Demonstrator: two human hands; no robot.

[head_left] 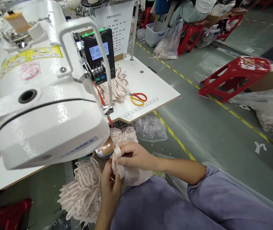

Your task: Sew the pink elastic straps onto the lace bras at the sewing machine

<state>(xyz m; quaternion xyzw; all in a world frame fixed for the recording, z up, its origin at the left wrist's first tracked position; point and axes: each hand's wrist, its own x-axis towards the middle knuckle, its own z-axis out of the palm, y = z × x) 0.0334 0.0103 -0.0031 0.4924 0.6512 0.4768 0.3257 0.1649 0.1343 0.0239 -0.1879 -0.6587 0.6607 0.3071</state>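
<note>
Both my hands are at a pale pink lace bra piece [133,175] in front of the white sewing machine [55,124]. A smooth pale strap [118,152] loops up from it between my fingers. My right hand [136,155] pinches the strap from the right. From below, my left hand [111,180] closes on the edge of the piece, its fingertips partly hidden by fabric. Just beyond my hands, the machine's rounded metal arm end [105,148] shows, with more lace [123,134] behind it. A thick bundle of lace pieces [83,188] hangs left of my left hand.
On the white table [160,91] lie pale straps [117,86] and scissors [138,99] with red and yellow handles. A control panel [99,54] stands beside the machine. Red stools [237,76] and plastic bags occupy the floor; another person [191,14] sits at the back.
</note>
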